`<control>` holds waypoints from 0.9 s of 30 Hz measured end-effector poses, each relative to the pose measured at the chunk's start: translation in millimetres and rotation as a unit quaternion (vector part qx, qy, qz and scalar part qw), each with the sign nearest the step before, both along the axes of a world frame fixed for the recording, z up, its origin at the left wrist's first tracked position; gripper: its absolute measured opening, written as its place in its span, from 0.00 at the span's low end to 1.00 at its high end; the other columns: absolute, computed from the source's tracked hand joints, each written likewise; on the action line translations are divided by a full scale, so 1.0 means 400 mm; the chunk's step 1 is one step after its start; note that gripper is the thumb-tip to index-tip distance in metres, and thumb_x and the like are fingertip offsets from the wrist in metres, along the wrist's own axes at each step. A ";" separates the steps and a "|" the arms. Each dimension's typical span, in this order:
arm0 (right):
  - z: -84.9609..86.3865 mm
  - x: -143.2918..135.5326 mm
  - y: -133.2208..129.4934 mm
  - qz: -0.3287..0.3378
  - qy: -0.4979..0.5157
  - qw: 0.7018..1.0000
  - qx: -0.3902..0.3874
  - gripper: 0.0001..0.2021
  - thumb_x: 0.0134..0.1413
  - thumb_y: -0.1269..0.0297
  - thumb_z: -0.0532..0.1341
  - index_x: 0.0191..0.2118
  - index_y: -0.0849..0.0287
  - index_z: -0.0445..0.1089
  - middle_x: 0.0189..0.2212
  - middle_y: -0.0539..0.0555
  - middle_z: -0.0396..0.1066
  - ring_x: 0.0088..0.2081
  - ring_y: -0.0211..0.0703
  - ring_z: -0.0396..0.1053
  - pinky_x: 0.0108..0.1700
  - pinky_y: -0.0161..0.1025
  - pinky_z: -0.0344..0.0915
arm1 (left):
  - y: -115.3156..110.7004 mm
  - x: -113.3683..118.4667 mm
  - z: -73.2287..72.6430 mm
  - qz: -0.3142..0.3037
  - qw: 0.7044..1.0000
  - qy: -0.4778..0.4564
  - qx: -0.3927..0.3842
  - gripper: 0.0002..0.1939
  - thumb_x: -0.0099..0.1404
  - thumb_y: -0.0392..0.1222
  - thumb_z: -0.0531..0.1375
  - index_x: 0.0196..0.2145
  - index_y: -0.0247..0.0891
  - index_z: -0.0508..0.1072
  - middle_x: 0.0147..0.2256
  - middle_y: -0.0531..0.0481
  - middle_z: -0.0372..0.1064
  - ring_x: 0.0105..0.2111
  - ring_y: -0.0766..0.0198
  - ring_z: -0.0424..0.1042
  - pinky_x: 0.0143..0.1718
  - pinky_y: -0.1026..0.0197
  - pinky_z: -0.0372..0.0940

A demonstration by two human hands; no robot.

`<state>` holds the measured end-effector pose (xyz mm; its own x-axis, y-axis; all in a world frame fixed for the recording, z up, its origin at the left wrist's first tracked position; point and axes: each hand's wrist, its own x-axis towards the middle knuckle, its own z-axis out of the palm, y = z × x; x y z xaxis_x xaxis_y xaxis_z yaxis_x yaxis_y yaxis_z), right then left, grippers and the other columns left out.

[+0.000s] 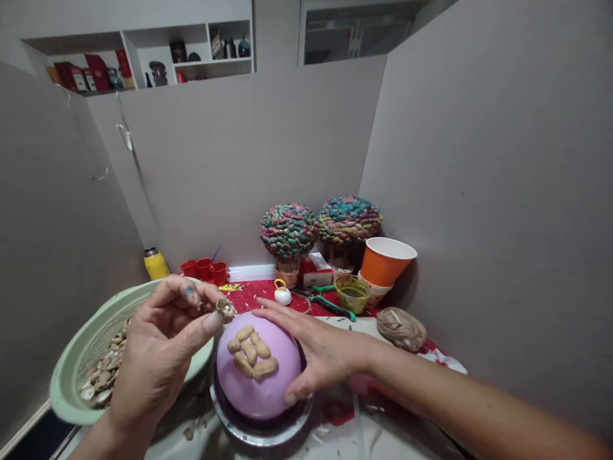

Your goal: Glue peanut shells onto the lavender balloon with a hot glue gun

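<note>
My left hand (165, 338) pinches a peanut shell (225, 308) between thumb and fingertip, just above the upper left of a purple balloon (239, 402). The shell's pale, rough inside shows. A blue smear marks one of the fingers. My right hand (316, 345) grips the balloon's right side, thumb low and fingers spread over the top. Several tan peanut shells (249, 352) lie stuck close together on the balloon's upper face. The balloon rests in a round metal bowl (262, 439), whose inside is mostly hidden.
A green basket (71, 358) of shells stands left, partly behind my left hand. Behind are red cups (219, 273), a yellow bottle (156, 264), two shell-covered trees (290, 231), green-handled pliers (334, 308), a glue bowl (352, 294), orange paper cup (385, 263) and twine (401, 328). Grey partitions enclose the table.
</note>
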<state>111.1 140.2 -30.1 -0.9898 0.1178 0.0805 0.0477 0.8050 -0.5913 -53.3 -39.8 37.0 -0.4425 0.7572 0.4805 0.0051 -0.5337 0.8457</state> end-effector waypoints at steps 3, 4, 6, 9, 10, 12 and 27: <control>-0.013 -0.002 -0.010 0.008 0.023 1.000 0.005 0.61 0.32 0.49 0.75 0.70 0.60 0.44 0.69 0.70 0.39 0.68 0.65 0.42 0.65 0.60 0.47 | 0.004 0.005 -0.002 0.003 1.000 0.000 -0.005 0.12 0.54 0.34 0.70 0.31 0.41 0.70 0.33 0.55 0.74 0.34 0.69 0.72 0.38 0.69 0.70; -0.018 -0.002 -0.012 0.010 0.041 0.999 0.004 0.59 0.32 0.49 0.75 0.69 0.59 0.46 0.68 0.69 0.44 0.67 0.64 0.47 0.65 0.59 0.49 | 0.004 0.007 -0.003 0.002 1.000 0.001 -0.009 0.12 0.54 0.34 0.70 0.31 0.41 0.70 0.33 0.55 0.74 0.34 0.69 0.72 0.38 0.70 0.70; -0.029 -0.002 -0.013 0.011 0.083 0.996 0.002 0.55 0.34 0.51 0.75 0.68 0.57 0.49 0.66 0.67 0.52 0.63 0.62 0.56 0.62 0.57 0.55 | 0.002 0.009 -0.006 -0.002 1.000 0.006 -0.014 0.12 0.55 0.34 0.70 0.31 0.41 0.70 0.33 0.55 0.74 0.34 0.69 0.72 0.38 0.70 0.70; -0.046 0.002 -0.012 0.018 0.139 0.990 0.018 0.52 0.36 0.52 0.74 0.67 0.54 0.49 0.64 0.64 0.55 0.62 0.61 0.57 0.61 0.57 0.56 | 0.000 0.012 -0.008 -0.005 1.000 0.013 -0.018 0.12 0.55 0.33 0.70 0.31 0.42 0.70 0.32 0.55 0.74 0.33 0.70 0.72 0.37 0.71 0.70; -0.051 0.005 -0.011 0.025 0.153 0.988 0.030 0.53 0.37 0.52 0.73 0.68 0.54 0.48 0.64 0.64 0.55 0.63 0.62 0.55 0.61 0.59 0.55 | 0.000 0.013 -0.008 -0.003 1.000 0.015 -0.018 0.12 0.55 0.33 0.70 0.31 0.41 0.70 0.32 0.56 0.74 0.33 0.70 0.72 0.37 0.71 0.70; -0.060 0.011 -0.009 0.036 0.167 0.984 0.053 0.54 0.38 0.51 0.73 0.68 0.54 0.46 0.65 0.66 0.52 0.64 0.64 0.52 0.61 0.61 0.53 | 0.001 0.013 -0.007 0.003 1.000 0.024 -0.020 0.12 0.54 0.34 0.70 0.30 0.41 0.70 0.31 0.56 0.74 0.32 0.70 0.72 0.37 0.71 0.70; -0.093 0.036 0.009 -0.010 0.203 0.978 -0.046 0.55 0.37 0.55 0.75 0.69 0.50 0.45 0.65 0.64 0.51 0.64 0.62 0.53 0.63 0.61 0.52 | -0.047 -0.005 -0.045 0.036 0.983 0.059 -0.170 0.12 0.53 0.34 0.71 0.27 0.38 0.69 0.29 0.52 0.73 0.29 0.68 0.71 0.31 0.70 0.69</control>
<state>125.4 143.6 -67.4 -0.8757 0.1619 0.4550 -0.1913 0.7489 -0.6345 -55.2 -58.5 19.2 -0.4563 0.8523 0.2559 0.1415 -0.2144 0.9664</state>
